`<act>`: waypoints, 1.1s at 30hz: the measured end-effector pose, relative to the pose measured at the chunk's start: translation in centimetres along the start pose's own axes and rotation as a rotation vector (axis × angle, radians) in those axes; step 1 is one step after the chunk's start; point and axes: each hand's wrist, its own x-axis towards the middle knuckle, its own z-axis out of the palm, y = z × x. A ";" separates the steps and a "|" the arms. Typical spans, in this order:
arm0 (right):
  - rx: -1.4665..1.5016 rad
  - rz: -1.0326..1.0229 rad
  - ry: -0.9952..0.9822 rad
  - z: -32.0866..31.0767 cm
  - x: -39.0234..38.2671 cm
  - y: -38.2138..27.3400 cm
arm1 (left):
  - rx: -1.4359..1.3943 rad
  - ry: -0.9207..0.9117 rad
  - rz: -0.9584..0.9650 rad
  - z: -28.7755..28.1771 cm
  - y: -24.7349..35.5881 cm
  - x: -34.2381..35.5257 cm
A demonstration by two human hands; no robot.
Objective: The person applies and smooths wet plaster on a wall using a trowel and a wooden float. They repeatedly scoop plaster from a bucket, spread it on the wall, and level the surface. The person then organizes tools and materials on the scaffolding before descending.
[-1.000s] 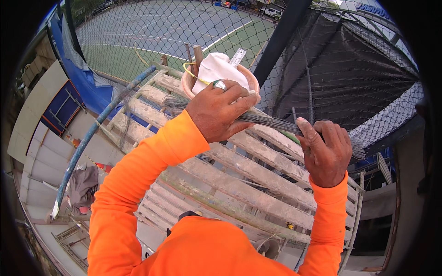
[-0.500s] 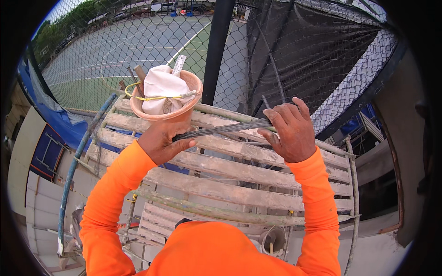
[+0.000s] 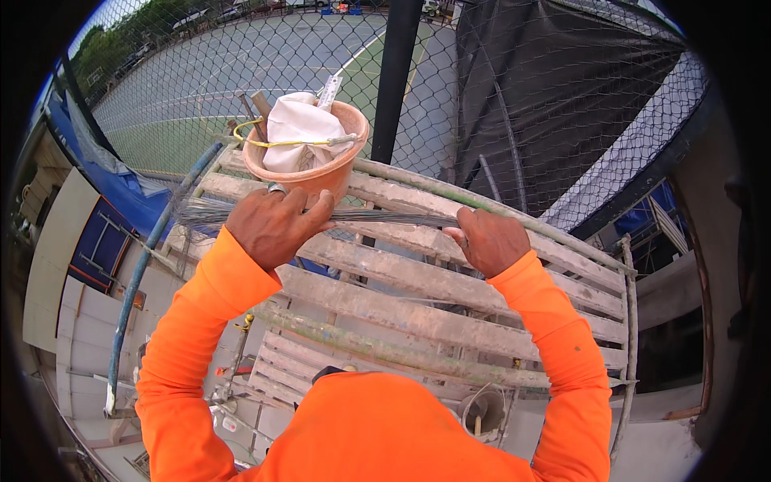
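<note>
A bundle of thin grey wires [image 3: 393, 216] stretches between my two hands above the slatted platform. Closed around its left part is my left hand [image 3: 277, 225], with a ring on one finger and loose wire ends fanning out past it to the left. My right hand [image 3: 491, 238] grips the right end, fingers curled over it. Just beyond my left hand stands an orange-brown bucket [image 3: 341, 165]. It holds a white cloth bag [image 3: 301, 128] tied round with yellow cord, wooden handles and a white perforated strip.
Whitish planks [image 3: 418, 285] with gaps between them form the platform. A blue pole [image 3: 144, 257] borders its left side. Chain-link fencing [image 3: 321, 56], a black post [image 3: 393, 88] and dark sheeting [image 3: 562, 88] rise behind. Lower down sits another bucket [image 3: 484, 411].
My left hand has turned over, knuckles up, with wire ends now spread to its left. My right hand has moved lower and curled tighter round the bundle. The view has shifted slightly.
</note>
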 end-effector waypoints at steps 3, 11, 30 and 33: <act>-0.003 0.023 0.000 0.6 0.2 0.3 | -0.051 -0.040 -0.100 0.6 0.1 -0.1; 0.156 -0.014 0.221 0.6 -1.7 -1.5 | -0.852 0.058 -0.514 2.1 2.7 -3.2; 1.214 0.188 0.005 8.7 -4.3 -18.2 | -2.385 0.763 -1.056 5.2 12.5 -1.7; 1.436 0.139 -0.107 9.3 -3.8 -17.5 | -2.217 0.820 -1.222 5.1 12.4 -0.9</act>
